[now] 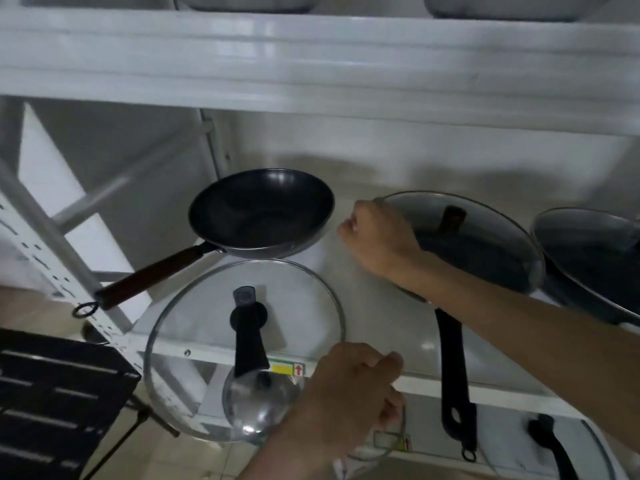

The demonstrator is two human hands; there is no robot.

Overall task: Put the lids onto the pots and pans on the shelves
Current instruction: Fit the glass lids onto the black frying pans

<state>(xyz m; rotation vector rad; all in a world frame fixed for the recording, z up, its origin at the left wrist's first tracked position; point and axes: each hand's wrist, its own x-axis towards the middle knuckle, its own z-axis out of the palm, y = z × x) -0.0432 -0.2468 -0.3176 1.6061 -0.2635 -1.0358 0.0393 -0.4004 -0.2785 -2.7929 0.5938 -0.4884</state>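
An uncovered black pan (261, 213) with a brown handle stands at the left of the white shelf (374, 327). To its right, a black-handled pan wears a glass lid (485, 237). My right hand (377, 237) lies over that lid's left rim with its fingers curled on it. A third pan at the far right carries a glass lid (588, 247) too. In front of the shelf, my left hand (353, 393) grips the rim of a large glass lid (214, 327) with a black knob. A smaller glass lid (259, 410) shows beneath it in the same hand.
The upper shelf board (311, 64) hangs low over the pans, with metal pots (509, 5) on top. A black slatted rack (52, 403) stands at the bottom left. On the lower shelf at the bottom right lies another black handle (554, 448).
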